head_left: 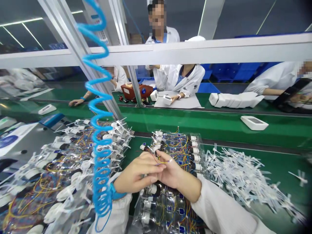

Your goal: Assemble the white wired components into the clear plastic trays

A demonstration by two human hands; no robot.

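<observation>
Both hands meet over a clear tray (195,139) of small wired parts at the centre of the green surface (280,169). The left hand (136,174) is curled, its fingertips pinched on thin wires (162,162) that run up to a small white-capped part (143,148) at about 11 o'clock from the hands. The right hand (174,174) is curled too, thumb and forefinger nipping the same wires just beside the left fingertips. By the look of it, the step in hand is sorting or gathering one part's leads. The next move seems to call for a steady pinch and a light pull, so neighbouring wires in the tray stay untangled. A heap of white plastic ties (243,175) lies at 3 o'clock, a pile of finished-looking wired parts (60,175) at 9 o'clock, behind a blue coiled hose (99,130).
</observation>
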